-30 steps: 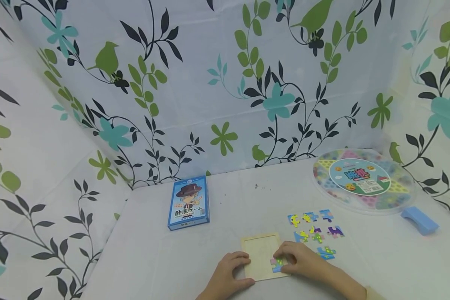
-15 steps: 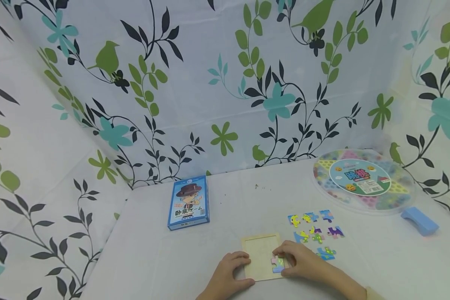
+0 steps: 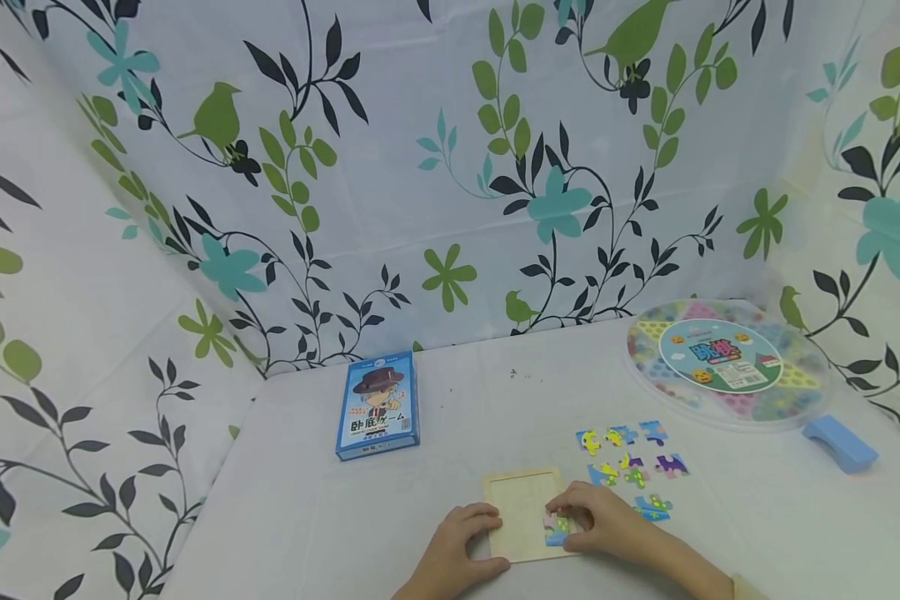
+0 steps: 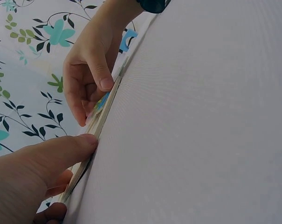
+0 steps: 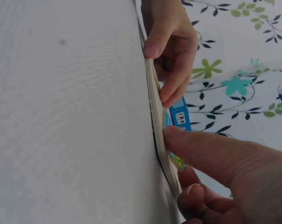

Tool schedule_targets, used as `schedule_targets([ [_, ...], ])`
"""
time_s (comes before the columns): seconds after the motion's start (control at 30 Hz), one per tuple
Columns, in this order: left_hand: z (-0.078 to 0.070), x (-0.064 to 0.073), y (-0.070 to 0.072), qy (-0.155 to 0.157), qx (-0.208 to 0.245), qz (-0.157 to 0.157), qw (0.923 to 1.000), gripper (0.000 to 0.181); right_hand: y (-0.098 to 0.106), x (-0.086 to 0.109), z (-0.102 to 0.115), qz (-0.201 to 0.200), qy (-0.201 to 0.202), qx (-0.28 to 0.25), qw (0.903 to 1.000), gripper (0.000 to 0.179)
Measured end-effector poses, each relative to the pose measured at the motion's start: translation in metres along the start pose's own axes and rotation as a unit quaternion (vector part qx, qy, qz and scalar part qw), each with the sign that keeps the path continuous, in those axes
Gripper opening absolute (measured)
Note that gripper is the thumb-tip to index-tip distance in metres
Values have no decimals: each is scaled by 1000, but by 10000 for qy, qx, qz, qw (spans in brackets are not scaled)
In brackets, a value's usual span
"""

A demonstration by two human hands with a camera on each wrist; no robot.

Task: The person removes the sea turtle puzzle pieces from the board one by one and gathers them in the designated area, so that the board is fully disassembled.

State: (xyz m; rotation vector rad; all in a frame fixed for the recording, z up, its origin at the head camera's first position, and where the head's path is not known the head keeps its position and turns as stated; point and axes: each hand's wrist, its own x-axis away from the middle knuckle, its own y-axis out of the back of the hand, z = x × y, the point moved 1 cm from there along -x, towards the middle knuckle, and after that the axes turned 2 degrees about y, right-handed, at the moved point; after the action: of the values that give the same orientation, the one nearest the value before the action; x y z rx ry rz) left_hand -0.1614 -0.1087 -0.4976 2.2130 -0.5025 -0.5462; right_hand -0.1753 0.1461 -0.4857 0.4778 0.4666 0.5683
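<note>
A small square wooden puzzle tray (image 3: 521, 512) lies on the white table in front of me. My left hand (image 3: 459, 550) holds its left side, with the thumb at the near edge, as the left wrist view (image 4: 52, 163) also shows. In the tray's near right corner is a pink, green and blue jigsaw piece (image 3: 556, 533). My right hand (image 3: 607, 521) pinches this piece between thumb and fingers, partly covering it. Several loose jigsaw pieces (image 3: 634, 475) lie face up to the right of the tray, one partly behind the right hand.
A blue card game box (image 3: 378, 404) lies at the back left. At the back right sits a round, clear-lidded board game case (image 3: 720, 354), with a light blue curved block (image 3: 840, 442) in front of it. A patterned cloth (image 3: 450, 167) hangs behind and at both sides.
Under my right fingers the jigsaw piece has shifted very slightly to the right, toward the tray's corner. The left hand and the tray have stayed almost still.
</note>
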Motion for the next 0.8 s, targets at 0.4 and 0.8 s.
schedule_targets([
  [0.4, -1, -1, 0, 145, -109, 85, 9998, 43, -1, 0, -2, 95, 165, 19, 9998, 34],
  [0.8, -3, -1, 2, 243, -26, 151, 9996, 43, 0, -1, 1, 152, 202, 264, 9993, 39],
])
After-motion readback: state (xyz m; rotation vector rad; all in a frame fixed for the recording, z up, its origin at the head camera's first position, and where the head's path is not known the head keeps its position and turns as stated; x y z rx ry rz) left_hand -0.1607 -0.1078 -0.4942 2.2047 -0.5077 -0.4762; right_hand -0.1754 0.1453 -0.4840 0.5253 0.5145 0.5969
